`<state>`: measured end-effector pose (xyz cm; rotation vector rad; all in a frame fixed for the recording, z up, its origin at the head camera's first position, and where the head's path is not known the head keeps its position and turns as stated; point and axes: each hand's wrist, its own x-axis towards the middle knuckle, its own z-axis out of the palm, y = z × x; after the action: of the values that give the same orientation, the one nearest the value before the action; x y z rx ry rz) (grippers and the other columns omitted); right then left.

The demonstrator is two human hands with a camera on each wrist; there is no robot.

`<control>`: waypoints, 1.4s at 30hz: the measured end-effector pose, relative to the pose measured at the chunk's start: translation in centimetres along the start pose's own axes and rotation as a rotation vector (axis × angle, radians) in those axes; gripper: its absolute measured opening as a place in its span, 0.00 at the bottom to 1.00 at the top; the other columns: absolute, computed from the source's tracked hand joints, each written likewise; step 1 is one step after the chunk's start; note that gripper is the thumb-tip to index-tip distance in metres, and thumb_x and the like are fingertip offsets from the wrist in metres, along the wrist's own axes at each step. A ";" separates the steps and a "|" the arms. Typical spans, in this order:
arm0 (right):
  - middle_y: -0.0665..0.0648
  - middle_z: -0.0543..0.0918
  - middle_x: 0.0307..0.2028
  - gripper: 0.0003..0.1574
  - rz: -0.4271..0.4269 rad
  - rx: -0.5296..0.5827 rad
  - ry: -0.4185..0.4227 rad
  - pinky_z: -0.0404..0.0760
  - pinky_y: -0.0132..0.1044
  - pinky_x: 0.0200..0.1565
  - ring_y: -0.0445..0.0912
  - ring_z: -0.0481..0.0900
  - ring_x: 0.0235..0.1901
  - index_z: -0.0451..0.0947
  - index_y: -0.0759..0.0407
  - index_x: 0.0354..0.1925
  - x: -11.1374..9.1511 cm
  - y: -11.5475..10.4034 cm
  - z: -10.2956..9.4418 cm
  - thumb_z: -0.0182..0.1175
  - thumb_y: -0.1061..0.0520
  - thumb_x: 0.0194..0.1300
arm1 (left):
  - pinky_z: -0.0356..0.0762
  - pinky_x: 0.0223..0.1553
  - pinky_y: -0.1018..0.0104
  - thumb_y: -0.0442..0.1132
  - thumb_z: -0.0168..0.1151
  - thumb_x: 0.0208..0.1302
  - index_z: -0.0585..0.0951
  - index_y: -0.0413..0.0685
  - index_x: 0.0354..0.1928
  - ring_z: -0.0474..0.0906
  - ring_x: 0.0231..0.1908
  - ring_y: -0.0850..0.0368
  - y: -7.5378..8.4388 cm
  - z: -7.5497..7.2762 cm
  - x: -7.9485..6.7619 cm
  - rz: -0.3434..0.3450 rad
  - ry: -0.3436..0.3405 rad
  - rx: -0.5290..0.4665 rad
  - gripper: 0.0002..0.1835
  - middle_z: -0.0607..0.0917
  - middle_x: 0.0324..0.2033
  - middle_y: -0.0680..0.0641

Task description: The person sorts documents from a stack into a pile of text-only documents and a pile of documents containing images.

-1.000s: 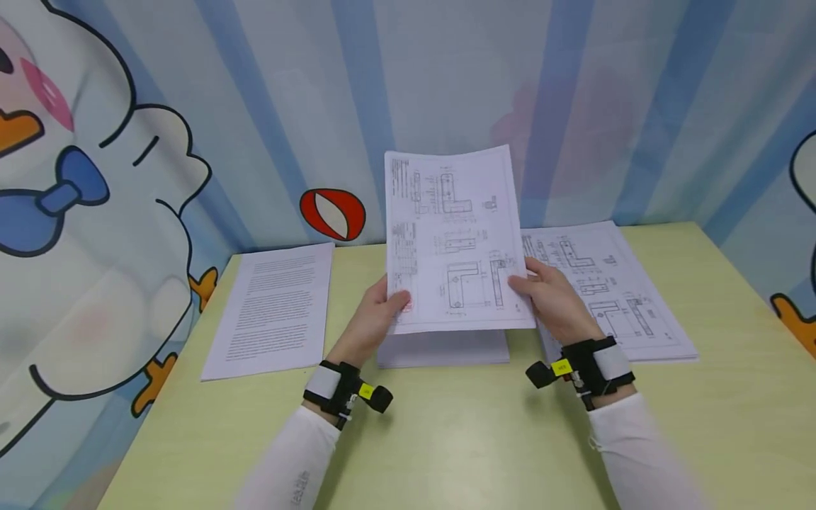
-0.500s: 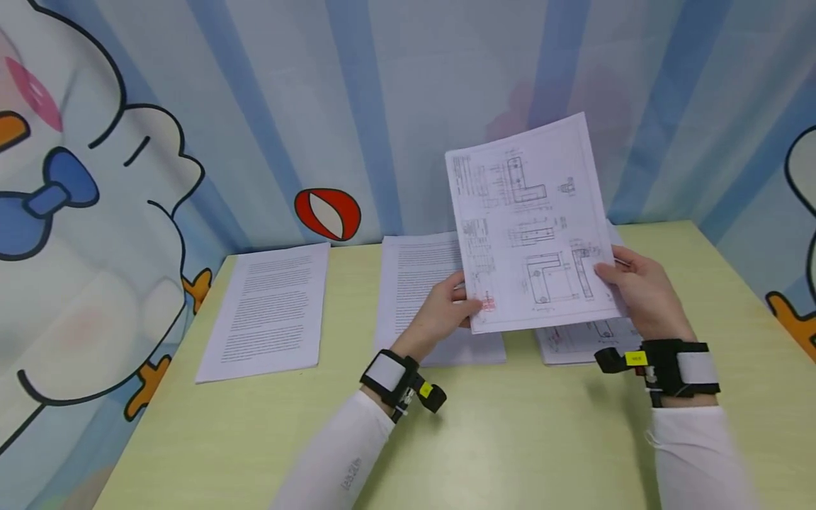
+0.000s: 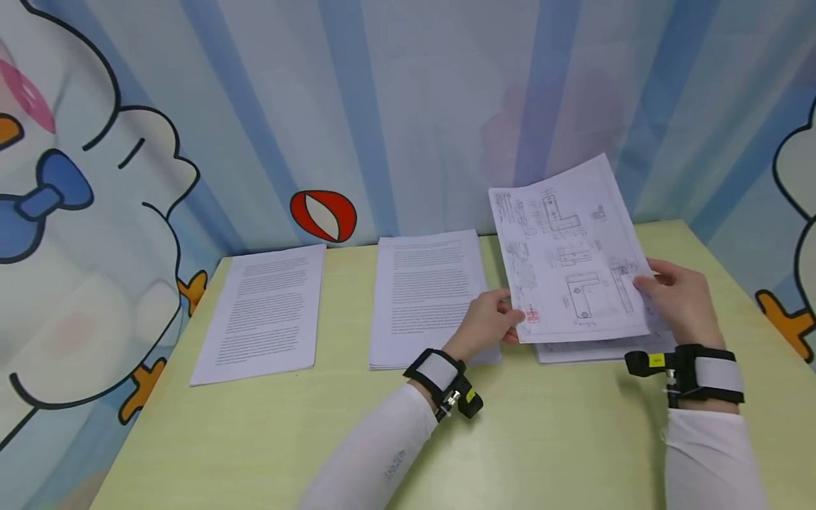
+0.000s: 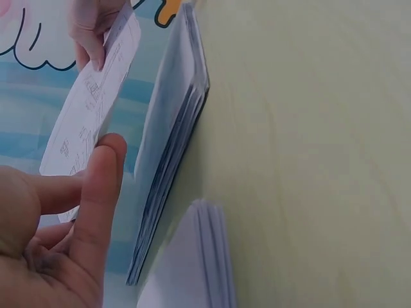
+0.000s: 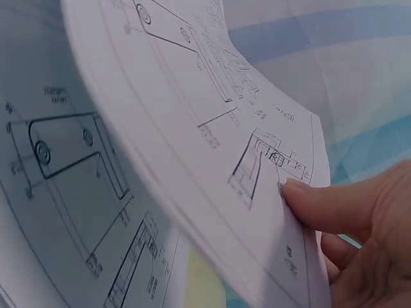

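Note:
Both hands hold a printed drawing sheet (image 3: 561, 262), tilted up above the right-hand paper stack (image 3: 593, 352). My left hand (image 3: 486, 322) pinches its lower left corner near a red stamp. At the right edge my right hand (image 3: 685, 297) pinches it with the thumb on the printed face. In the right wrist view the sheet (image 5: 192, 147) bows, and a similar drawing on the stack (image 5: 70, 186) shows beneath it. The left wrist view shows the sheet (image 4: 96, 96) apart from the thick stack (image 4: 173, 128) under it.
A stack of text pages (image 3: 427, 283) lies in the middle of the table (image 3: 255, 439), close to my left hand. Another text stack (image 3: 261, 312) lies at the left. A patterned curtain (image 3: 433, 113) hangs behind the table's back edge.
Both hands have carried the drawing sheet to the right, from over the middle text stack to over the right-hand stack, and lowered it somewhat. The middle stack's text has come into view.

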<state>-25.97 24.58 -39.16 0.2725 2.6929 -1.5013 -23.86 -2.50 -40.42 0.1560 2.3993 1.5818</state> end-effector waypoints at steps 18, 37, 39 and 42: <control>0.78 0.71 0.47 0.30 -0.018 -0.247 0.075 0.70 0.48 0.30 0.64 0.72 0.37 0.59 0.71 0.62 1.3 2.7 0.5 0.48 0.60 0.64 | 0.70 0.14 0.72 0.37 0.60 0.58 0.77 0.45 0.36 0.76 0.12 0.59 -0.4 3.3 0.9 -0.046 0.015 0.185 0.05 0.80 0.12 0.51; 0.81 0.69 0.51 0.32 -0.053 -0.351 0.006 0.70 0.58 0.38 0.67 0.71 0.44 0.59 0.72 0.61 1.3 3.5 0.8 0.48 0.56 0.64 | 0.56 0.10 0.70 0.47 0.54 0.63 0.75 0.53 0.37 0.67 0.08 0.57 -0.7 3.8 0.0 -0.084 -0.029 0.238 0.07 0.72 0.09 0.51; 0.81 0.69 0.51 0.32 -0.058 -0.370 -0.001 0.69 0.58 0.38 0.68 0.71 0.44 0.59 0.72 0.61 1.4 3.4 0.8 0.47 0.54 0.65 | 0.55 0.10 0.71 0.48 0.53 0.64 0.74 0.54 0.36 0.67 0.08 0.57 -0.7 3.7 0.0 -0.073 -0.049 0.253 0.08 0.71 0.08 0.51; 0.81 0.68 0.52 0.33 -0.045 -0.384 -0.015 0.68 0.58 0.40 0.68 0.70 0.45 0.58 0.72 0.61 1.5 3.2 0.8 0.46 0.51 0.66 | 0.56 0.12 0.70 0.48 0.53 0.64 0.75 0.53 0.35 0.69 0.10 0.55 -0.7 3.3 0.1 -0.051 -0.074 0.226 0.08 0.73 0.09 0.49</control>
<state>-26.95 25.76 -42.43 0.1813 2.9134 -0.9555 -22.99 0.20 -42.36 0.1919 2.4972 1.2575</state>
